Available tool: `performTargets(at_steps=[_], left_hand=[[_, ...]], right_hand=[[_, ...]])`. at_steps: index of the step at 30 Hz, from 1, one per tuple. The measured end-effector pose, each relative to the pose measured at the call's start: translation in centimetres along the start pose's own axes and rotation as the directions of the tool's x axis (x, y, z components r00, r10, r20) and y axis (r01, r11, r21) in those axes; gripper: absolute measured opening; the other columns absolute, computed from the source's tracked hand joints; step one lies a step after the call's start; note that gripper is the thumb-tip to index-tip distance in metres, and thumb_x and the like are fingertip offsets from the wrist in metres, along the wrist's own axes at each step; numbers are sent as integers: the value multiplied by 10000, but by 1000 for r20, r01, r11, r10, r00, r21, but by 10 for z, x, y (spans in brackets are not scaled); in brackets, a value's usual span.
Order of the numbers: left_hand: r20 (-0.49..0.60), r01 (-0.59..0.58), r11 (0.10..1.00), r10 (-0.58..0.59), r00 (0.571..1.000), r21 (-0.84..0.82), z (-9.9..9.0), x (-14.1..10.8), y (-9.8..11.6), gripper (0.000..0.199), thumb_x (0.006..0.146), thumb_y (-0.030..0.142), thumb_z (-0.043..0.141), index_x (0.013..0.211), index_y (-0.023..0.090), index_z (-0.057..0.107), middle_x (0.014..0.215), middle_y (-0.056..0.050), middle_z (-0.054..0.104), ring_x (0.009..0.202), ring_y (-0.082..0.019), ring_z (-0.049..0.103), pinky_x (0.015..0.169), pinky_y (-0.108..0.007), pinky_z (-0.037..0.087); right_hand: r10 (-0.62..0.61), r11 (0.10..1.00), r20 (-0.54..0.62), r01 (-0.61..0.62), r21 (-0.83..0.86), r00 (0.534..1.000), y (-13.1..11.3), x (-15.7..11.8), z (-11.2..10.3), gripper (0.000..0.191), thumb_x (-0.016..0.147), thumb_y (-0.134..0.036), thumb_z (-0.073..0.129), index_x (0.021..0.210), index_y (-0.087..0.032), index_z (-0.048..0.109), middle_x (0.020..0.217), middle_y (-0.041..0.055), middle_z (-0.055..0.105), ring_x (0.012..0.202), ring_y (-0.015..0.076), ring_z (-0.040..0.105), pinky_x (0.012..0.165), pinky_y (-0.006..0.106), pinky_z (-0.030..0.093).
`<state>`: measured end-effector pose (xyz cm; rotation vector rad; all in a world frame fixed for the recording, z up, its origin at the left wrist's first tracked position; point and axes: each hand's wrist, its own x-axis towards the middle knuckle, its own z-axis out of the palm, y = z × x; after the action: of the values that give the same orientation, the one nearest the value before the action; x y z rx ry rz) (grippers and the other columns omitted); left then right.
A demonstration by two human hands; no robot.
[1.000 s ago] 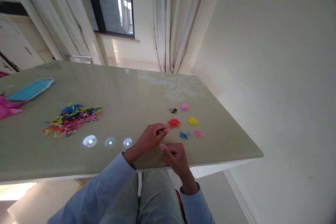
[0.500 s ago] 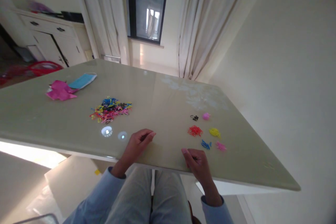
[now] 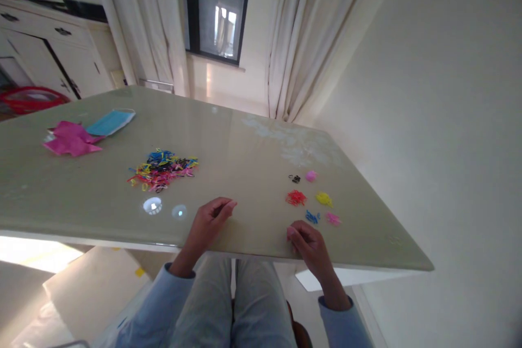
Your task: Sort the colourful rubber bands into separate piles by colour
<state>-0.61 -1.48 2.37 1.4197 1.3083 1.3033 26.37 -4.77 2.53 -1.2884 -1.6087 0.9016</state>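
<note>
head view: thumb and forefinger come together on our left hand [image 3: 207,222], the other fingers folded under, in a closed pinch that points up and to the right over the table [image 3: 244,174]. we cannot tell whether anything tiny sits between those tips. our left forearm slants in from the lower left, its wrist over the near edge and the blue cuff below it. our right hand [image 3: 309,242] is curled into a loose closed fist, back of the hand up, thumb laid along the bent forefinger and aimed left; whatever its palm may hide, we cannot see it. that forearm leans up and to the left from the lower right, and the two hands are well apart. beyond our left hand and to its left lies the mixed heap of bands [image 3: 163,169], in blue, yellow, black, red and pink. near our right hand, just past it, we have the blue pile [image 3: 312,217], with the lower pink pile [image 3: 333,219] on its right. farther out are the red pile [image 3: 296,198] and the yellow pile [image 3: 324,199], then the black pile [image 3: 294,179] beside the upper pink pile [image 3: 311,175]. at the far left lie a crumpled pink wrapper [image 3: 72,139] and a blue face mask [image 3: 111,122].
</note>
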Motion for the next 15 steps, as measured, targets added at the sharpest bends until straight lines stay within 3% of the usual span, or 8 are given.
performTargets(at_steps=[5,9,12,15], left_hand=[[-5,0,1000,0,1000,-2,0,-1,0,361,811,508,598,758,161,680,611,15,568,521,-101,457,497,-209,365],[-12,2,1000,-2,1000,10,-1,-1,0,363,813,511,593,744,162,669,599,19,557,521,-101,454,499,-210,364],[-12,3,999,-3,1000,31,0,-1,2,371,811,516,586,716,164,655,590,21,546,520,-102,450,498,-212,363],[-16,2,999,-1,1000,40,1,0,2,372,814,513,579,697,167,646,589,25,537,519,-100,441,504,-214,362]], right_hand=[[28,999,-191,-25,21,981,7,-9,-22,333,804,-516,667,817,-187,622,614,-12,560,508,134,554,479,232,457],[67,997,-291,-74,-12,955,11,-9,-35,365,769,-549,683,814,-190,634,569,-3,576,505,162,576,482,258,478],[49,998,-245,-59,-33,968,8,-4,-31,350,785,-535,669,801,-186,642,577,-1,570,508,155,564,482,253,471],[-10,1000,-121,7,-25,993,-1,10,-15,312,815,-491,650,804,-179,638,609,-4,563,525,139,555,498,241,466]])
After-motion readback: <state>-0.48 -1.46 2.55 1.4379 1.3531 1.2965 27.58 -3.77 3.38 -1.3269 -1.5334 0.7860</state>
